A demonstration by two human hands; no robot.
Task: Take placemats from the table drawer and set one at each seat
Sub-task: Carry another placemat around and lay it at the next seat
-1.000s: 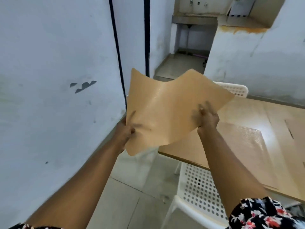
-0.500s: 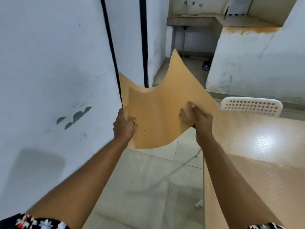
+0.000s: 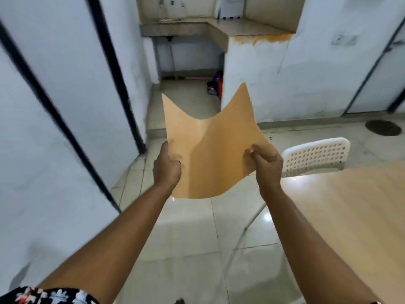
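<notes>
A tan, floppy placemat [image 3: 214, 154] hangs in the air in front of me, sagging in the middle with its two far corners sticking up. My left hand [image 3: 167, 167] grips its left edge and my right hand [image 3: 266, 164] pinches its right edge. The light wooden table [image 3: 341, 216] lies to the right, below and beside the mat. A white perforated chair [image 3: 315, 155] stands at the table's far end, just right of my right hand.
A white wall with black vertical strips [image 3: 65, 132] runs along the left. Glossy floor tiles [image 3: 186, 238] spread below the mat. Ahead, a doorway leads to a concrete counter [image 3: 197, 27]. A round floor drain [image 3: 382, 127] sits at the far right.
I have walked along the table's end; the far chair now sits beside my right hand. The mat stays held in both hands, now sagging more evenly with both corners up.
</notes>
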